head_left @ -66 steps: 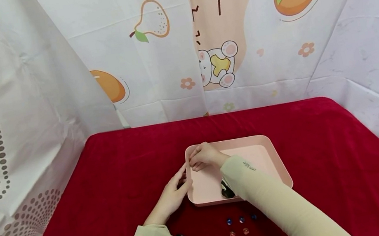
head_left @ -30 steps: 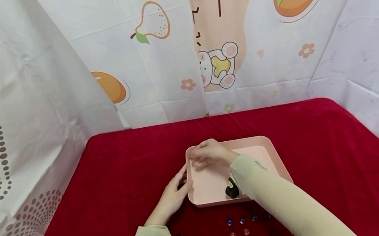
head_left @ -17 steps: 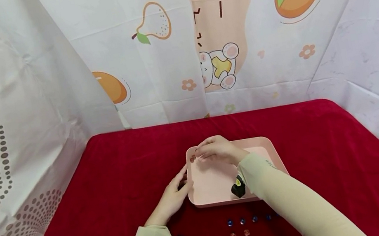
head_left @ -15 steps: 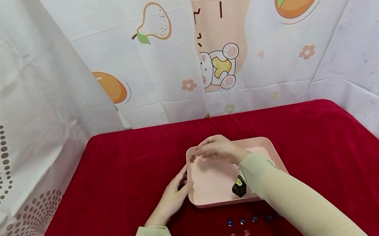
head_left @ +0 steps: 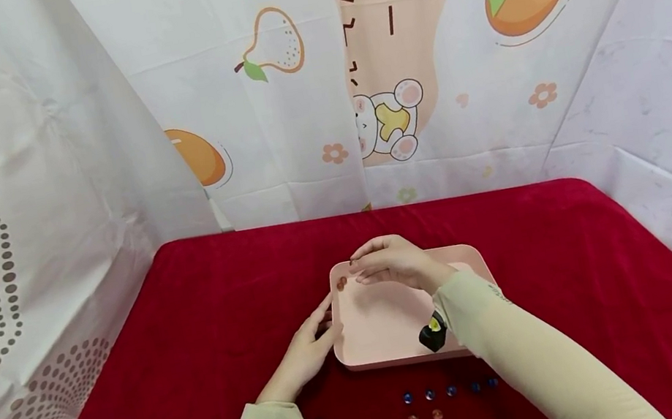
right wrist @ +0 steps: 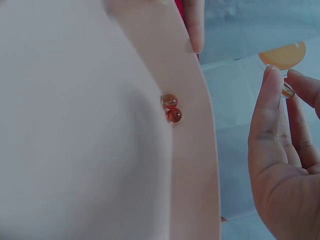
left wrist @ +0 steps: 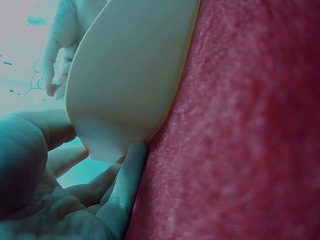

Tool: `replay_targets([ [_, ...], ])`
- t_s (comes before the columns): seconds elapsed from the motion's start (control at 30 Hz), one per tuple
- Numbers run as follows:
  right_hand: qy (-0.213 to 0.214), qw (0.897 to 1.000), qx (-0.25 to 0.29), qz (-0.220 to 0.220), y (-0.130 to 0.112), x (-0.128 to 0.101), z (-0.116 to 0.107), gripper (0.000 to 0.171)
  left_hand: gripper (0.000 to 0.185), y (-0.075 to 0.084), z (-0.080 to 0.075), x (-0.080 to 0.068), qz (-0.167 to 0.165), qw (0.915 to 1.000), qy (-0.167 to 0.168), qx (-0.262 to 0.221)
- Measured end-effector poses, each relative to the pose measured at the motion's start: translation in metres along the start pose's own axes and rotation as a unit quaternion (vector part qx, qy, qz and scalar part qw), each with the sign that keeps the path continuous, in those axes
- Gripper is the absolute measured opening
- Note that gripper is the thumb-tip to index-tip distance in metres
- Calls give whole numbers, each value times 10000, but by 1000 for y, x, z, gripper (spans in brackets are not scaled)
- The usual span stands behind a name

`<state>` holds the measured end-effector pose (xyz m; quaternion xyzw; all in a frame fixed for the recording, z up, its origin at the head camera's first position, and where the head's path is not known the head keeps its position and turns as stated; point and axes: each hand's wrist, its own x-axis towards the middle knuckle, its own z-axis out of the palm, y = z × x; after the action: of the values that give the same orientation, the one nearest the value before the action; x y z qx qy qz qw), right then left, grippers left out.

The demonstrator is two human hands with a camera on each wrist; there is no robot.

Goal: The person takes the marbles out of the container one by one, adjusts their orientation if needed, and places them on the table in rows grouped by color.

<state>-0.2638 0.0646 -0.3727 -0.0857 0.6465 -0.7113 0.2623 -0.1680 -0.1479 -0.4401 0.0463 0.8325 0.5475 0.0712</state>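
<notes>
My left hand (head_left: 303,352) grips the left side of a pink tray (head_left: 394,358), thumb over its rim and fingers against the outer wall. In the left wrist view, fingers (left wrist: 131,175) touch the tray's outside near the cloth. My right hand (head_left: 393,263) is raised over the tray's far left part. In the right wrist view, it pinches a clear marble (right wrist: 287,90) with a coloured swirl between thumb and finger. Two orange marbles (right wrist: 170,101) sit together in the tray, against the foot of its wall, near the far left corner.
On the red cloth (head_left: 229,287) before the tray lie several blue marbles (head_left: 430,394) in a row, with two orange marbles (head_left: 437,415) nearer me. Black wrist devices (head_left: 433,335) sit by both sleeves. A printed curtain (head_left: 334,195) hangs behind the table.
My right hand has lifted and moved right from the tray's far left corner, uncovering the two orange marbles. More of the blue row shows beside the sleeve. My left hand has stayed put.
</notes>
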Motion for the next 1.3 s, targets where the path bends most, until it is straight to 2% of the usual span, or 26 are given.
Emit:
replay_targets([
  [0.27, -142, 9999, 64, -25, -4, -13, 2, 13, 56, 3, -2, -1, -74, 10000, 10, 42],
  [0.47, -294, 9995, 23, -111, -3, -27, 6, 20, 57, 3, -2, -2, -44, 10000, -1, 21],
  [0.63, -317, 9994, 36, -127, -2, -37, 9, 14, 57, 1, -1, -1, -29, 9999, -44, 101],
  [1.0, -393, 9987, 284, -146, 11, -56, 10, 15, 58, -2, 0, 0, -43, 9999, -67, 108],
  [1.3, -420, 9989, 184, -129, 20, -74, 5, 12, 58, -2, 0, 1, -66, 9999, -80, 89],
])
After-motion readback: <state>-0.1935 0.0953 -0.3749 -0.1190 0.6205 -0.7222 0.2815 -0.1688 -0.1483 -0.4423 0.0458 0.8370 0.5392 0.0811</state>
